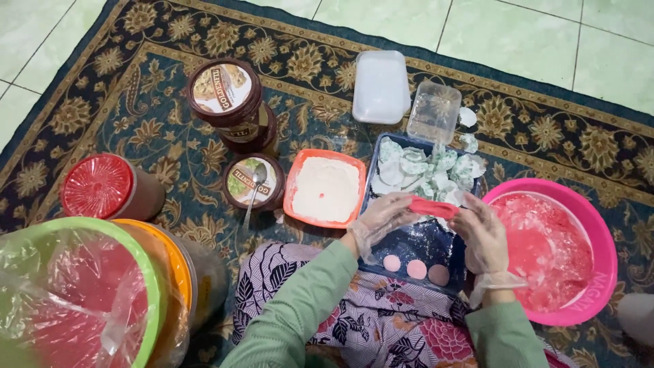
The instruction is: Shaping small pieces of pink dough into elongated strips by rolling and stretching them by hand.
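Both my hands wear thin clear plastic gloves and hold a flat piece of pink dough (433,206) stretched between them. My left hand (385,217) grips its left end, my right hand (481,232) its right end, above a dark blue tray (419,242). Three small round pink dough discs (416,268) lie at the tray's near end. A heap of white and pale green folded pieces (422,170) fills its far end. A pink bowl (599,232) with pink dough and white flour stands to the right.
An orange tray of white flour (325,189) sits left of the blue tray. Brown jars (225,92), one with a spoon (254,185) on its lid, a red-lidded jar (102,187), clear containers (381,85) and plastic-covered green and orange bowls (88,293) stand on the patterned carpet.
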